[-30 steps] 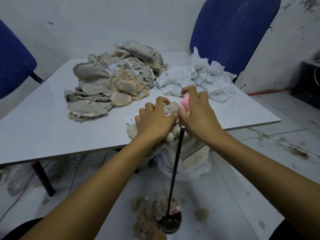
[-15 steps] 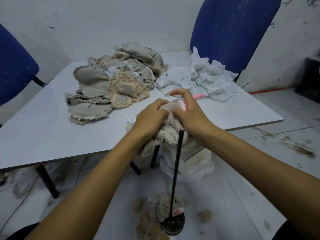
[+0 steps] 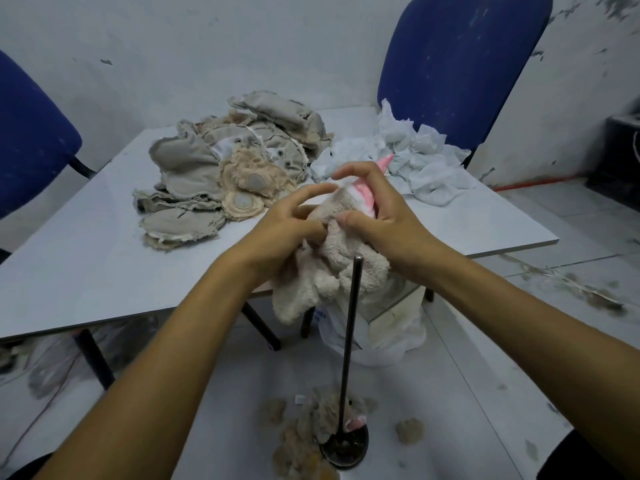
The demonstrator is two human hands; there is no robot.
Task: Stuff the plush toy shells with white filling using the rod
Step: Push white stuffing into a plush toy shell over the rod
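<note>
Clearly the work is somewhere in the middle. At centre frame the left hand has its fingers curled and pinching into the beige plush toy shell, with the forefinger stretched across the top; the right hand clamps the same shell from the other side, thumb pressed on the fur, the other fingers arched over a pink-and-white part that pokes up between them. The shell hangs limp below both hands, just off the near edge of the table, so I'd judge it barely filled, if at all. The rod stands upright from a round base on the floor at lower centre; its tip reaches the hanging shell, but I cannot tell whether it is inside the fabric or only in front of it.

Further out, a heap of flat, unstuffed shells lies on the table at upper centre, and the white filling is piled just to its right. Around the rod's base lie a few furry toys and tufts; whether those are finished I can't say. By the look of that heap, most of the job remains.
</note>
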